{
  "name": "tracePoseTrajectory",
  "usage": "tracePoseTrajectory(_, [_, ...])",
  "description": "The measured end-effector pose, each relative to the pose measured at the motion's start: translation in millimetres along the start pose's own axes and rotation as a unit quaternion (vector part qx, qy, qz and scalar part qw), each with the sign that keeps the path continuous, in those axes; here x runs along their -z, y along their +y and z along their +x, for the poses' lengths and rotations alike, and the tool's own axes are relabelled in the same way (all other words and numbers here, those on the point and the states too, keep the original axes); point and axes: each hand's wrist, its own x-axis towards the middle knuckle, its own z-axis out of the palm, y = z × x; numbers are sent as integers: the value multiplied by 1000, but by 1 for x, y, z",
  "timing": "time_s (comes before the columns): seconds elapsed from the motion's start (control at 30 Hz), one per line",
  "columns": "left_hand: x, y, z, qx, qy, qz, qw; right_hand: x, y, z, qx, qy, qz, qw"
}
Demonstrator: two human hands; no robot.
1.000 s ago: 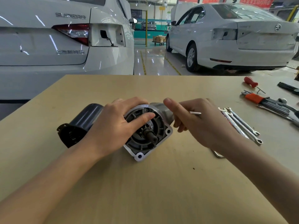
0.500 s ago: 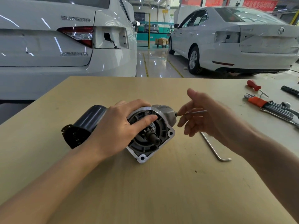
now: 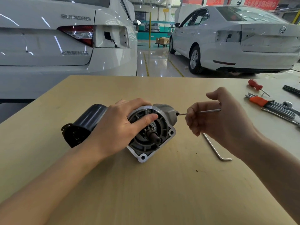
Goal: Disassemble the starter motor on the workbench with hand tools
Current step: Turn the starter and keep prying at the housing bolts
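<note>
Starter: the starter [image 3: 151, 132] lies on its side on the bench [image 3: 146, 192], silver flange and stub shaft facing the camera, black can pointing away to the left.
Left hand: the left hand [image 3: 116, 127] clamps over the top of the housing, fingers curled round the far rim, thumb laid flat across the ribbed face.
Right hand: the right hand [image 3: 217, 117] sits just right of the starter, fingers curled, pinching a thin rod [image 3: 209, 111] that runs level to the nose of the housing; thumb up and free.
Rod tip: it meets a dark bolt head [image 3: 177, 113] on the right flank; whether it is seated in it, I cannot tell.
Spare key: a bent hex key [image 3: 215, 149] lies on the bench just under the right wrist, apart from the starter.
Hidden: the middle of the starter is covered by the left hand; the rod's far end vanishes behind the right palm.
Edge of view: key set [image 3: 272, 106] with an orange holder and a red screwdriver [image 3: 255, 86] lie far right, partly cut off.
Label on starter: a small strip of print beside the thumb, too small to read.
Writing: the left car [image 3: 65, 46] wears a "SUPERB" badge; the script below it is unclear. The red banner [image 3: 261, 4] top right is blurred.
</note>
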Motion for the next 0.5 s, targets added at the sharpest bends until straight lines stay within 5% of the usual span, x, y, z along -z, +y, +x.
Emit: tracePoseTrajectory(0.5, [-1, 1, 0, -4, 3, 9, 1000, 7, 9, 3, 45, -10, -34, 998])
